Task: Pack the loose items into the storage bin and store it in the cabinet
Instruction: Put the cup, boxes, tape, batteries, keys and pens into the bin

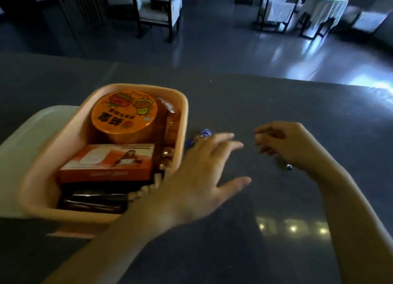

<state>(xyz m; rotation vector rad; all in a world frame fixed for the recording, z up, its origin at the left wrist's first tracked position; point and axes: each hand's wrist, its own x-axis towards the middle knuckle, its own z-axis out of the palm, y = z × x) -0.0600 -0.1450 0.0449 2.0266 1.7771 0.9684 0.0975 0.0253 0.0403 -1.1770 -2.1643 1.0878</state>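
Observation:
A peach storage bin point(182, 105) stands on the dark counter at the left. It holds a round orange tub point(124, 115), an orange and white box point(108, 162), dark packets point(93, 200) and a string of pale beads point(146, 189). My left hand point(202, 168) reaches across the bin's near right corner, fingers spread and palm down. Just beyond its fingers, beside the bin, lies a small blue item point(205, 133), partly hidden. My right hand point(287, 143) hovers to the right with fingers curled. A small dark thing point(288, 166) shows under its wrist; whether the hand holds it is unclear.
A pale tray or lid point(25, 139) lies under the bin's left side. The counter's far edge point(276, 76) drops to a glossy floor. Chairs point(157, 9) and cloth-covered tables point(323, 7) stand in the dim room beyond.

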